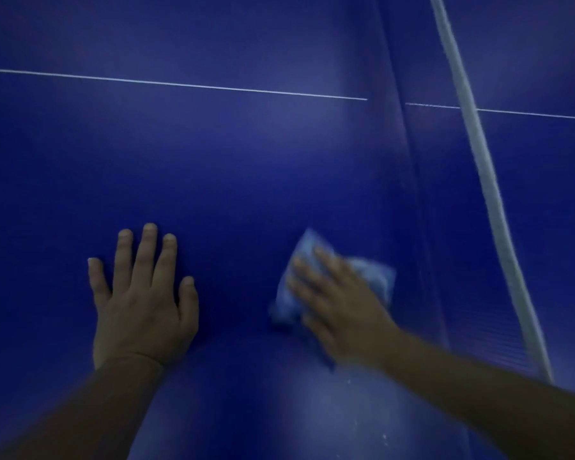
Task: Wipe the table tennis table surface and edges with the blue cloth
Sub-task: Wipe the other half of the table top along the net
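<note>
The left hand (140, 300) lies flat on the table tennis table (213, 167), fingers spread. To its right, apart from it, the right hand (339, 307) presses on the cloth (377, 277) — cloth between palm and tabletop. Right of the cloth stands the net (422, 194), its top tape (488, 180) running front to back. Beyond both hands the centre line (180, 84) crosses left to right — passing under the net.

We have only the one view, worn on the head, tilted forward and down over the blue surface (213, 161) from close above. It faces across the thin white line (180, 84) toward the net (478, 154) (its white top band runs down the right side). Both forearms enter from the bottom edge.
</note>
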Available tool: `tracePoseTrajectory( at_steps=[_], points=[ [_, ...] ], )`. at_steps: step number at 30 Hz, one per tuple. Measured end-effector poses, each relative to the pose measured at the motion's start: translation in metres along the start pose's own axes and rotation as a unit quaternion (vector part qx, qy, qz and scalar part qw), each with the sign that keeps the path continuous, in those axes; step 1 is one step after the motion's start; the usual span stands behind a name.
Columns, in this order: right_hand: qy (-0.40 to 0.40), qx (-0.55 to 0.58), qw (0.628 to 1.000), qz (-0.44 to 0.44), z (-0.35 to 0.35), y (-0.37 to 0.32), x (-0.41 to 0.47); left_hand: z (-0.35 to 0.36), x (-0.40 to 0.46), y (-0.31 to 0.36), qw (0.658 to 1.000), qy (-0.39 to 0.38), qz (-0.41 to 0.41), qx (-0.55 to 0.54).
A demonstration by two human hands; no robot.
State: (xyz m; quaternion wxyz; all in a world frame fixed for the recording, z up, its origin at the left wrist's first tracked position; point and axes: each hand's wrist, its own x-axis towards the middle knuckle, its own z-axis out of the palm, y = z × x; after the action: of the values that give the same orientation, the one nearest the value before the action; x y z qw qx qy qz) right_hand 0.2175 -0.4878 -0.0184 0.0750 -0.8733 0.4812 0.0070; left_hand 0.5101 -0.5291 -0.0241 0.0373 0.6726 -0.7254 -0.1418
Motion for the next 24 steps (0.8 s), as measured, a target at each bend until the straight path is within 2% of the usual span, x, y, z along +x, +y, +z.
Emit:
tracePoseTrajectory(
  at_steps=[2, 3, 5, 7, 9, 11, 13, 15, 16, 18, 19, 21, 24],
  points=[
    [-0.051, 0.013, 0.995, -0.082, -0.004, -0.004, -0.037, 0.0, 0.0, 0.0, 1.0, -0.002, 0.001, -0.001],
    [-0.051, 0.021, 0.994, -0.092, -0.005, 0.01, -0.034, -0.001, 0.0, 0.0, 1.0, -0.002, 0.0, 0.0],
    [-0.026, 0.016, 0.999, -0.032, -0.004, 0.048, 0.002, -0.002, -0.001, 0.001, 1.0, -0.002, -0.003, 0.001],
    [0.036, 0.021, 0.995, 0.087, -0.007, 0.084, 0.056, -0.002, -0.001, 0.002, 1.0, -0.003, -0.002, 0.001],
    [0.053, 0.037, 0.982, 0.177, -0.021, 0.095, 0.105, -0.003, -0.001, 0.001, 1.0, -0.004, -0.001, 0.002],
    [0.046, 0.027, 0.979, 0.196, -0.024, 0.086, 0.128, -0.004, -0.002, 0.003, 1.0, -0.007, 0.002, 0.005],
    [0.055, 0.011, 0.989, 0.134, -0.017, 0.056, 0.12, -0.003, -0.003, 0.001, 1.0, -0.004, 0.001, 0.003],
    [0.074, 0.006, 0.996, 0.041, 0.0, 0.011, 0.07, -0.004, -0.002, -0.001, 1.0, -0.011, 0.007, -0.009],
    [0.059, 0.012, 0.998, 0.012, 0.007, -0.015, 0.037, -0.005, -0.002, -0.002, 1.0, -0.015, 0.01, -0.022],
    [0.02, 0.03, 0.999, 0.009, 0.011, -0.057, -0.029, -0.009, -0.001, -0.007, 0.998, -0.027, 0.014, -0.063],
    [0.03, 0.038, 0.998, 0.039, 0.016, -0.068, -0.057, -0.013, -0.003, -0.009, 0.995, -0.034, 0.014, -0.089],
    [0.055, 0.05, 0.983, 0.169, 0.021, -0.068, -0.089, -0.019, -0.021, -0.015, 0.993, -0.026, 0.01, -0.117],
    [0.094, 0.061, 0.909, 0.401, 0.016, -0.028, -0.074, -0.01, -0.081, -0.024, 0.996, 0.012, 0.012, -0.085]
  ],
)
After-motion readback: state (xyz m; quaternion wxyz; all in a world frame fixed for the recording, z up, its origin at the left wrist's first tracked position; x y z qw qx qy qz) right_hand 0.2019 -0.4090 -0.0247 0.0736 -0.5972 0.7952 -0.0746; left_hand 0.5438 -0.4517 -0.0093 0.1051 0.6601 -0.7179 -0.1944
